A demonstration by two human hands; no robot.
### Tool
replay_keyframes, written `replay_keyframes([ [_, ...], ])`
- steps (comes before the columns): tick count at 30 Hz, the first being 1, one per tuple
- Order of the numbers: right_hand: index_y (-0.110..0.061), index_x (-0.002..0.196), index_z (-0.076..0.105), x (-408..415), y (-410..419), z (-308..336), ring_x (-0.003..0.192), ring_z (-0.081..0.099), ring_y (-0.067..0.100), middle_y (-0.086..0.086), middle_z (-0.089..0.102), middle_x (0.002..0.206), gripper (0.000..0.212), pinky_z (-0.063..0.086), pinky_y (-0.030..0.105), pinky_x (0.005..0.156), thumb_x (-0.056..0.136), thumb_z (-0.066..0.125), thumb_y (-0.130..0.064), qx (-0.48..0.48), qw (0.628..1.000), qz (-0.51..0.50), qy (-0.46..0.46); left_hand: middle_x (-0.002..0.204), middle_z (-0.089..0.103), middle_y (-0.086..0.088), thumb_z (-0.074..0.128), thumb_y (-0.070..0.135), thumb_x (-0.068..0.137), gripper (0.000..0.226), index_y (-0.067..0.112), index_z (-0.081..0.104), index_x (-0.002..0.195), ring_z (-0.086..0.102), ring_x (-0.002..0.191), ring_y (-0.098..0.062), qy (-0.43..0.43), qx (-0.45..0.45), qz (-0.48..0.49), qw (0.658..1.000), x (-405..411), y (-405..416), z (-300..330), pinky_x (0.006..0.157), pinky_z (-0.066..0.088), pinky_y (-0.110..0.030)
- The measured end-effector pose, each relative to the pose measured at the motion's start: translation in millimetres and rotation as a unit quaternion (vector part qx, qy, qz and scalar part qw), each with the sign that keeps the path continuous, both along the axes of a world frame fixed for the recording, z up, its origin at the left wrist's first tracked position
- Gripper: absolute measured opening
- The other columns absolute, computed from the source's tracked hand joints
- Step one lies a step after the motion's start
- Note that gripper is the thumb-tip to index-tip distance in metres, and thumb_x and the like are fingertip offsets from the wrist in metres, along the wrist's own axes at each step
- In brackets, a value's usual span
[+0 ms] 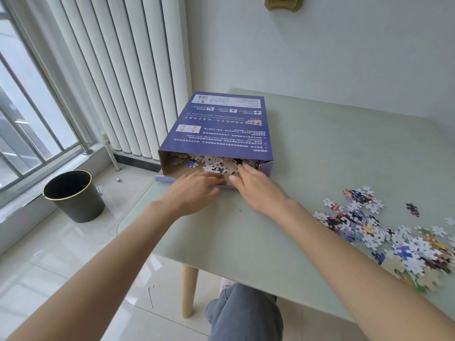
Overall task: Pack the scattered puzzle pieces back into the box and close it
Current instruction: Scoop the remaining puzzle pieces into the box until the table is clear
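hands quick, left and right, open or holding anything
Left hand: open, fingers flat at the mouth of the box, holding nothing.
Right hand: open, fingertips against the puzzle pieces in the box.

Purple puzzle box (216,126) flat on table (307,156), near end open, pieces inside. Left hand (194,190) and right hand (253,185) at opening, fingers extended on bottom flap. Loose puzzle pieces (394,237) heaped well right. Black bin (73,195) on floor.
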State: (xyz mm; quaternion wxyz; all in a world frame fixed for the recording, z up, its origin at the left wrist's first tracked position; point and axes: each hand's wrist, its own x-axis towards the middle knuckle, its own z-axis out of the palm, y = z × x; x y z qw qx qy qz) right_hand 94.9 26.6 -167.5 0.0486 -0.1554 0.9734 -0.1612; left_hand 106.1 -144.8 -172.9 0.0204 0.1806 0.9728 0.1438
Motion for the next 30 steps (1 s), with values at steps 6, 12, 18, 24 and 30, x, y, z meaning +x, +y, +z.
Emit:
replay_keyframes([
  [6, -0.004, 0.147, 0.019, 0.2, -5.8, 0.2, 0.145, 0.013, 0.019, 0.010, 0.012, 0.157, 0.063, 0.016, 0.033, 0.114, 0.100, 0.020, -0.046, 0.073, 0.996, 0.022, -0.048, 0.154, 0.022, 0.013, 0.026, 0.036, 0.097, 0.046, 0.031, 0.034, 0.142, 0.027, 0.140, -0.013, -0.058, -0.032, 0.031, 0.997, -16.9, 4.5, 8.2, 0.112, 0.027, -0.036],
  [12, -0.001, 0.147, 0.015, -22.9, -20.5, -11.9, 0.144, 0.015, 0.024, 0.013, 0.013, 0.157, 0.064, 0.015, 0.036, 0.115, 0.100, 0.022, -0.044, 0.071, 0.997, -0.012, -0.027, 0.156, 0.016, 0.010, 0.023, 0.033, 0.098, 0.048, 0.029, 0.024, 0.146, 0.013, 0.144, -0.010, -0.026, -0.051, 0.049, 0.997, -19.7, 10.5, 1.1, 0.116, 0.016, -0.038],
  [18, -0.008, 0.141, 0.037, 12.1, 6.5, -5.0, 0.141, 0.027, 0.019, 0.006, 0.028, 0.153, 0.046, 0.024, 0.035, 0.114, 0.101, 0.033, -0.030, -0.052, 0.998, 0.011, 0.021, 0.133, 0.052, 0.003, 0.041, 0.020, 0.095, 0.033, 0.021, 0.054, 0.125, 0.047, 0.123, -0.021, 0.141, 0.042, 0.081, 0.986, 4.7, 17.8, -13.6, 0.099, 0.036, -0.036],
  [24, -0.014, 0.105, 0.068, 50.0, 72.9, -0.2, 0.100, 0.060, 0.024, 0.005, 0.064, 0.109, 0.028, 0.048, 0.038, 0.085, 0.091, 0.045, -0.012, -0.113, 0.979, -0.060, 0.156, 0.102, 0.064, -0.005, 0.054, 0.009, 0.085, 0.020, 0.013, 0.065, 0.103, 0.057, 0.099, -0.030, 0.193, 0.127, 0.039, 0.972, 25.7, 74.3, 1.0, 0.080, 0.046, -0.041],
  [30, -0.015, 0.114, 0.062, 68.7, 158.4, -1.4, 0.112, 0.050, 0.016, 0.002, 0.052, 0.121, 0.029, 0.045, 0.033, 0.089, 0.094, 0.042, -0.015, -0.077, 0.969, -0.194, 0.136, 0.121, 0.055, -0.007, 0.045, 0.019, 0.093, 0.029, 0.016, 0.056, 0.121, 0.048, 0.116, -0.026, 0.073, 0.124, 0.003, 0.990, 34.6, 141.9, -1.1, 0.094, 0.043, -0.039],
])
